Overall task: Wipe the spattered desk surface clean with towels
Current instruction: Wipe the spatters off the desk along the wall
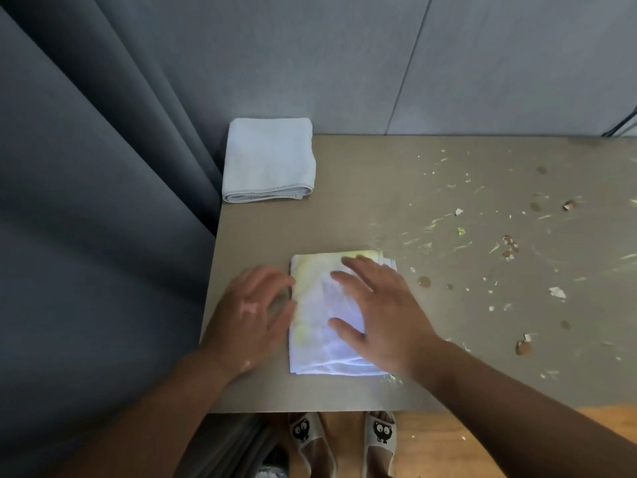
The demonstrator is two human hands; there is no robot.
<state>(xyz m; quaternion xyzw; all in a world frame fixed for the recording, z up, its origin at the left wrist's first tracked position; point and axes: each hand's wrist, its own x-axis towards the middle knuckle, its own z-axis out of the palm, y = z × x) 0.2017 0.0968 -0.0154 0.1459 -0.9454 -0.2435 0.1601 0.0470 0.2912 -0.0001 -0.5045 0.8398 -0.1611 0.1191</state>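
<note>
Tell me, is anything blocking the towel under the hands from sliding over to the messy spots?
Nothing visible does. The stained towel lies under the right hand, and the spatters start just off its right edge. The folded blue towel sits at the far corner.

This looks like a plain indoor workroom, an office or a study rather than a kitchen or workshop; which of the 2 cannot be told. A taupe matte desk [379, 188] with a thin, straight edge stands against a grey fabric-faced panelled wall [344, 56], whose large panels meet in narrow seams, as office wall coverings do. A heavy dark grey pleated curtain [86, 167] hangs just beside the desk's left end. Below the near edge lies an orange-brown wooden floor [465, 443], and the person standing on it wears 2 beige slippers with black cartoon faces [381, 436], a homely note. A thin black cable [624, 125] runs along the wall at the far right.
</note>
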